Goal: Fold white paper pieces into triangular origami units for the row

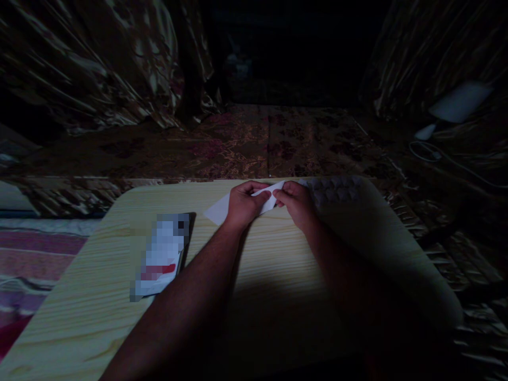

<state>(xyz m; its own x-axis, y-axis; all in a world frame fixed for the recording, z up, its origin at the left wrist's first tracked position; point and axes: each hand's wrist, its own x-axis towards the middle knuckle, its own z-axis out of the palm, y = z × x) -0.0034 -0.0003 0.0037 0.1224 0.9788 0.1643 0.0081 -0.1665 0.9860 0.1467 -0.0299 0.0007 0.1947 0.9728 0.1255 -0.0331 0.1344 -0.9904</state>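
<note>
A folded white sheet of paper (pixel 217 210) slants over the far part of the wooden table (pixel 273 264). My left hand (pixel 245 203) is closed on its middle, the thumb lying along the top face. At the paper's right end, my right hand (pixel 293 198) pinches the narrow tip between thumb and fingers. The two thumbs nearly meet. Parts of the paper behind my left hand are hidden.
To the left lies a flat, blurred-out item (pixel 164 254) with a red patch. A dark, bumpy, padded thing (pixel 335 190) sits at the far right of the tabletop. Beyond are a patterned cloth ledge (pixel 246 137), curtains (pixel 130 58) and a white lamp (pixel 460 100) with its cord.
</note>
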